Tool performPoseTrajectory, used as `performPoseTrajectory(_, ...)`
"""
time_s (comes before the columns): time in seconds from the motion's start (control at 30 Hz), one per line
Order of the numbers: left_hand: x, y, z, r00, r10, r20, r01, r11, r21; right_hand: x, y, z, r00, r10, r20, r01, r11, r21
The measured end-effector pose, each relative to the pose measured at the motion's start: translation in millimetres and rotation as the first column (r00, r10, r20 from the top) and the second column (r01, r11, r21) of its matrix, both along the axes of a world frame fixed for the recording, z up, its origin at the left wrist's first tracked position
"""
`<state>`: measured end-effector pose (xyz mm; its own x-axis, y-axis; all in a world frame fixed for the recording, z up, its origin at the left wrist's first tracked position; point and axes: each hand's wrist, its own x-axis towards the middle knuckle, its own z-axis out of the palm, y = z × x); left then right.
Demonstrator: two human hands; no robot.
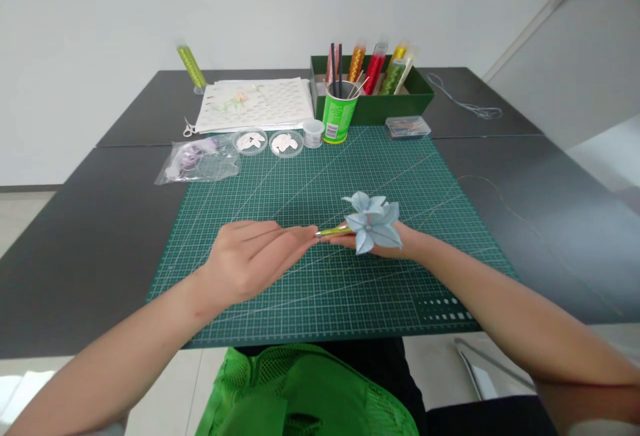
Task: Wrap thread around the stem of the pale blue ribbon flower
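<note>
A pale blue handmade flower (373,221) with several petals sits on a short green stem (334,230) above the green cutting mat (320,176). My right hand (400,244) is closed on the stem just under the bloom, mostly hidden behind the petals. My left hand (250,256) reaches in from the left, its fingers pinched on the free end of the stem. A thin thread (280,297) trails across the mat below the hands.
At the back stand a green cup of tools (337,116), a dark green box (425,99) with thread spools, two small dishes of petals (270,143), a plastic bag (197,159), pattern sheets (255,104) and a small clear case (407,127). The mat lies on a black table (75,249).
</note>
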<state>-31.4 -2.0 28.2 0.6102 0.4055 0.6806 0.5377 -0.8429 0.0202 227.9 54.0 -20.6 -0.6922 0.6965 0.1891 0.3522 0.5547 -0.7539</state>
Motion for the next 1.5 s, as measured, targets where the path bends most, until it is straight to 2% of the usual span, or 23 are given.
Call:
performPoseTrajectory(0.07,-2.3,3.0,1.9,0.999,0.048,0.025,-0.048,0.999,0.006,-0.9,-6.6,5.2,0.994,0.112,-0.005,-0.112,0.991,-0.072)
performPoseTrajectory(0.17,-6.2,7.4,1.7,0.99,0.136,0.036,-0.137,0.99,0.027,-1.6,-15.6,14.5,0.963,0.266,-0.039,-0.268,0.948,-0.169)
performPoseTrajectory(0.33,-10.7,14.6,-4.6,0.957,0.29,0.035,-0.29,0.957,0.005,-3.2,-22.7,21.7,0.926,0.372,-0.059,-0.376,0.911,-0.169)
performPoseTrajectory(0.5,-10.6,20.1,-10.8,0.956,0.295,-0.012,-0.295,0.954,-0.054,-0.6,-26.6,32.8,0.895,0.422,-0.145,-0.443,0.876,-0.188)
performPoseTrajectory(0.6,-8.0,21.4,-15.2,0.961,0.256,-0.1,-0.267,0.956,-0.122,4.3,-27.2,41.7,0.884,0.423,-0.201,-0.46,0.865,-0.2)
performPoseTrajectory(0.7,-3.0,20.4,-20.2,0.965,0.152,-0.212,-0.191,0.966,-0.173,9.7,-25.9,47.8,0.898,0.369,-0.24,-0.415,0.891,-0.186)
performPoseTrajectory(0.83,4.7,14.7,-23.5,0.955,0.002,-0.296,-0.061,0.98,-0.189,13.7,-23.0,52.6,0.924,0.232,-0.302,-0.283,0.95,-0.135)
performPoseTrajectory(0.97,9.1,6.5,-23.0,0.943,-0.109,-0.313,0.051,0.981,-0.188,12.9,-19.6,53.4,0.935,0.056,-0.349,-0.083,0.995,-0.062)
performPoseTrajectory(1.1,11.5,0.2,-20.8,0.934,-0.194,-0.299,0.148,0.975,-0.168,10.4,-14.2,47.2,0.953,-0.09,-0.288,0.076,0.995,-0.058)
performPoseTrajectory(1.3,14.1,-3.9,-13.2,0.919,-0.299,-0.257,0.27,0.952,-0.144,7.6,-4.3,32.0,0.967,-0.137,-0.214,0.124,0.99,-0.07)
performPoseTrajectory(1.5,10.7,-4.1,-6.6,0.936,-0.29,-0.198,0.284,0.957,-0.059,5.5,-0.1,22.5,0.98,-0.155,-0.127,0.142,0.985,-0.1)
